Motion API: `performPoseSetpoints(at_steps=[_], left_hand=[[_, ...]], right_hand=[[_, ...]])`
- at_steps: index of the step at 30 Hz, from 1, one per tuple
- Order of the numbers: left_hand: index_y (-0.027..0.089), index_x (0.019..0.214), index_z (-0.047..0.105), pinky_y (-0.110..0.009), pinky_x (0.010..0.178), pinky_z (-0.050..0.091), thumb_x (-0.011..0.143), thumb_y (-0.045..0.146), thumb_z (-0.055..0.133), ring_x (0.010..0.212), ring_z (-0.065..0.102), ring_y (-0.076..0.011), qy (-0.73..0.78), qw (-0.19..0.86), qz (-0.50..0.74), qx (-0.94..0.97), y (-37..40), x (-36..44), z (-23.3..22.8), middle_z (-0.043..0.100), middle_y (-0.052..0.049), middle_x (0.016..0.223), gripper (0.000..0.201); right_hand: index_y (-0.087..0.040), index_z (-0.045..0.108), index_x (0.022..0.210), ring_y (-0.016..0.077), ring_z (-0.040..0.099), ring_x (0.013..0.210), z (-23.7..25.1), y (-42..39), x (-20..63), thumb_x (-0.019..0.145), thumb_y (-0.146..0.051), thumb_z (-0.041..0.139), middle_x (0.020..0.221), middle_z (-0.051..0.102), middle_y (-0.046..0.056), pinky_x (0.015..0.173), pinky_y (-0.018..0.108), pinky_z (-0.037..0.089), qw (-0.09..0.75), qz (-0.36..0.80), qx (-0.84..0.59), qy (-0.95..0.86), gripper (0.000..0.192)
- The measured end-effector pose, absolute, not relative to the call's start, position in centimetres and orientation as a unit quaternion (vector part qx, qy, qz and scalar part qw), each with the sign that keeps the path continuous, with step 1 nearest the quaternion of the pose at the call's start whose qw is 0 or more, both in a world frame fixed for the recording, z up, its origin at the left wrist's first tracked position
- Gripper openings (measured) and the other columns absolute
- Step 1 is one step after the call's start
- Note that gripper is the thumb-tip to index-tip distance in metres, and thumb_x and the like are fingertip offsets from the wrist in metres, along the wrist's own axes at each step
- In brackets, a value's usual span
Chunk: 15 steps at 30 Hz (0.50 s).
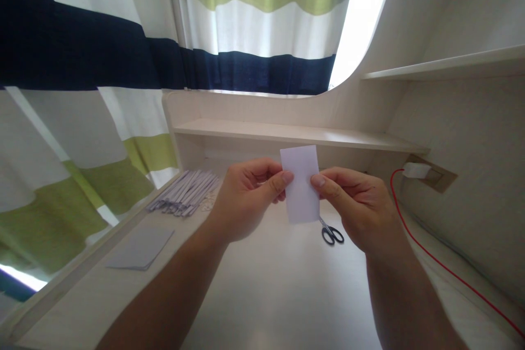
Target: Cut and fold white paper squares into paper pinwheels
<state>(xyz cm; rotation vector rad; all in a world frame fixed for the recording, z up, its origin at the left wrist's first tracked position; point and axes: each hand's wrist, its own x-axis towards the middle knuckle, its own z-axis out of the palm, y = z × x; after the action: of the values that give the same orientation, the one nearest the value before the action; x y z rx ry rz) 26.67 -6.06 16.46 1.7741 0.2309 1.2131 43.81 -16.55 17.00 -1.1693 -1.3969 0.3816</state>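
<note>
A small white paper rectangle, taller than wide, is held up above the desk between both hands. My left hand pinches its left edge, thumb on the near face and fingers behind. Its right edge is pinched by my right hand in the same way. Below the paper, scissors with black handles lie on the desk, their blades partly hidden behind it. A stack of white paper sheets rests on the desk at the left. Behind the stack is a pile of thin paper strips.
Small pale pieces lie beside the strips. A raised shelf runs along the back of the white desk. At the right, a white plug with a red cable sits in a wall socket. Striped curtains hang behind and at the left.
</note>
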Motion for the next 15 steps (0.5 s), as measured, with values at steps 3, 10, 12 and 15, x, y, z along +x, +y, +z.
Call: performPoseSetpoints(at_steps=[3, 10, 12, 15], left_hand=[[0.017, 0.07, 0.074, -0.024, 0.058, 0.052, 0.091, 0.034, 0.077, 0.061, 0.061, -0.0127, 0.096, 0.473, 0.493, 0.724, -6.07, 26.65, 16.5, 0.068, -0.002, 0.064, 0.027], [0.017, 0.07, 0.075, -0.023, 0.057, 0.051, 0.091, 0.032, 0.077, 0.06, 0.06, -0.0114, 0.086, 0.482, 0.498, 0.716, -5.94, 26.75, 16.51, 0.067, -0.001, 0.063, 0.026], [0.017, 0.071, 0.076, -0.022, 0.057, 0.051, 0.092, 0.032, 0.077, 0.059, 0.06, -0.0108, 0.083, 0.482, 0.508, 0.709, -5.82, 26.75, 16.44, 0.067, 0.0, 0.063, 0.026], [0.018, 0.072, 0.076, -0.021, 0.057, 0.051, 0.092, 0.033, 0.076, 0.06, 0.06, -0.0101, 0.082, 0.481, 0.522, 0.699, -5.65, 26.73, 16.32, 0.068, 0.0, 0.063, 0.026]], right_hand=[[-0.023, 0.08, 0.082, 0.017, 0.067, 0.069, 16.82, -16.6, 43.67, 0.095, -0.042, 0.074, 0.076, 0.075, 0.003, 0.061, 0.027, 0.054, 0.605, 0.145, -0.509, -0.595, 0.025], [-0.023, 0.081, 0.082, 0.0154, 0.066, 0.067, 16.78, -16.57, 43.64, 0.095, -0.041, 0.074, 0.074, 0.075, 0.002, 0.059, 0.025, 0.053, 0.606, 0.127, -0.514, -0.593, 0.023], [-0.023, 0.083, 0.086, 0.015, 0.067, 0.067, 16.81, -16.48, 43.75, 0.096, -0.042, 0.073, 0.076, 0.076, 0.002, 0.06, 0.024, 0.053, 0.6, 0.142, -0.507, -0.602, 0.024], [-0.023, 0.083, 0.085, 0.0146, 0.068, 0.068, 16.83, -16.43, 43.83, 0.096, -0.041, 0.073, 0.076, 0.076, 0.002, 0.061, 0.024, 0.053, 0.587, 0.154, -0.502, -0.617, 0.024]])
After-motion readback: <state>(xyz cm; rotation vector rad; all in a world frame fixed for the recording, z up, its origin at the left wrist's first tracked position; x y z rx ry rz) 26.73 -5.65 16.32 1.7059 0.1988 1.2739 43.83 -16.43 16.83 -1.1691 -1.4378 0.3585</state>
